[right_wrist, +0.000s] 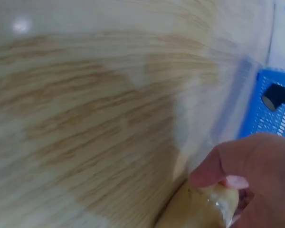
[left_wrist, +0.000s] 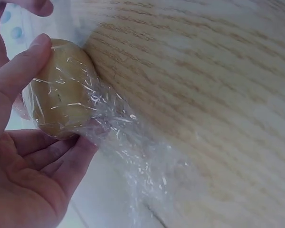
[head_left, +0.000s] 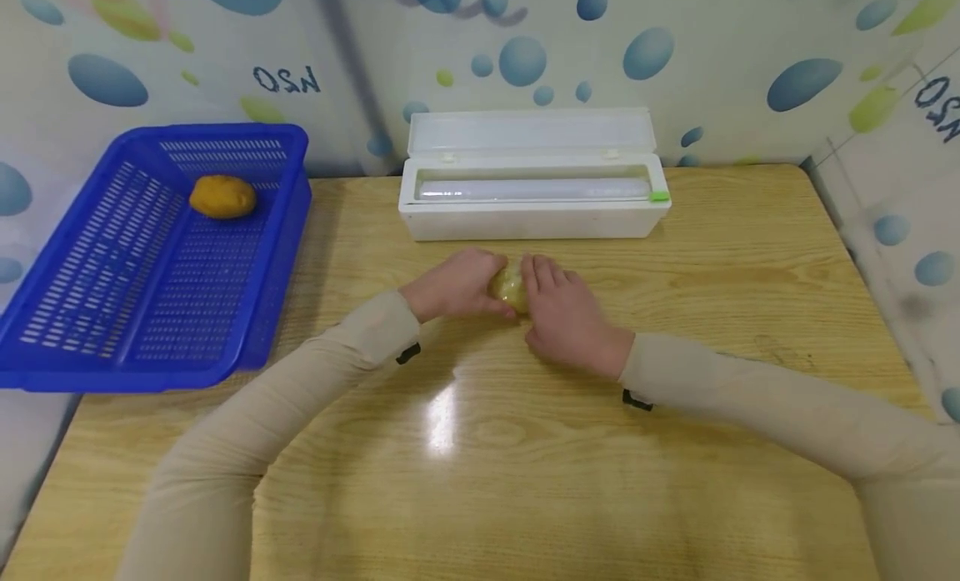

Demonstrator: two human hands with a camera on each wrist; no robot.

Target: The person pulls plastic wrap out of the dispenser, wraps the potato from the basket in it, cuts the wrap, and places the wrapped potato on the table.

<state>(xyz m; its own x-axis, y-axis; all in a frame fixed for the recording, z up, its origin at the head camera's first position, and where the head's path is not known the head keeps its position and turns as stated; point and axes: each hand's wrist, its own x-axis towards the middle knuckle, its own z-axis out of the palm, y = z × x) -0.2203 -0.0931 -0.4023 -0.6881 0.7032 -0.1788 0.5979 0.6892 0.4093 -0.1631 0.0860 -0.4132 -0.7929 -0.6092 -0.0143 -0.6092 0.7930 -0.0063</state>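
Note:
A potato (head_left: 512,287) wrapped in clear cling film lies between both hands at the middle of the table. My left hand (head_left: 463,285) grips its left side, thumb toward me and fingers on the far side. My right hand (head_left: 572,318) holds the right end, its fingers laid over the film and hiding part of the potato. In the left wrist view, crinkled cling film (left_wrist: 133,142) trails off the wrapped potato (left_wrist: 64,90) onto the table. In the right wrist view, a thumb presses the potato (right_wrist: 197,206) close to the tabletop.
Behind the hands stands a white cling film dispenser (head_left: 532,222), lid raised, with a film roll (head_left: 532,189) inside. On the left, a blue plastic basket (head_left: 258,272) holds one unwrapped potato (head_left: 222,197). The wooden table (head_left: 480,498) meets the patterned wall at the back.

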